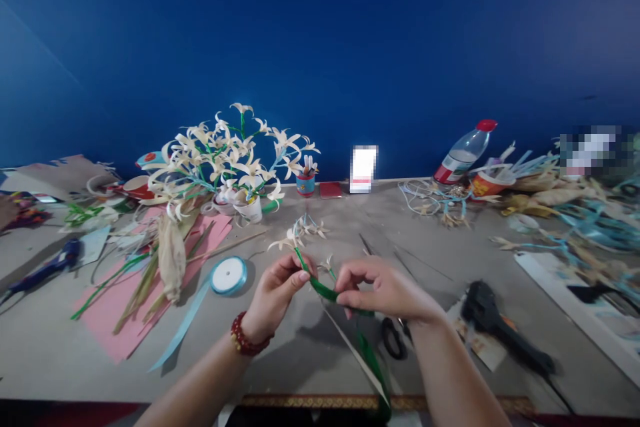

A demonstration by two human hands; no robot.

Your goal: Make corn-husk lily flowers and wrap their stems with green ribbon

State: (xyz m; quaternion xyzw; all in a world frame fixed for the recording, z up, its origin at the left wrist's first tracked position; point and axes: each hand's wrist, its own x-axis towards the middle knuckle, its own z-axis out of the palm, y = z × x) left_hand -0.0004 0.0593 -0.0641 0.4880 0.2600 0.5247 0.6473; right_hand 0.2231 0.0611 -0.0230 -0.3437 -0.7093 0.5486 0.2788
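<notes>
My left hand [283, 283] pinches the stem of a white handmade flower [290, 239], just below its bloom. Green ribbon [325, 290] stretches from that stem to my right hand [377, 287], whose fingers are closed on it. The ribbon's tail [370, 353] hangs down past the table's front edge. A pale, thin stem slants down from between my hands. Small white blossoms [310, 225] lie on the table just behind my left hand. Black-handled scissors [394, 339] lie below my right hand, partly hidden by my wrist.
Left of me are a spool of blue ribbon [229, 276], pink paper [115, 320] with dried husks, and a blue glue gun [60, 263]. White flowers [220, 153] stand in cups behind. A black glue gun [500, 323] and a tilted bottle [463, 153] are on the right.
</notes>
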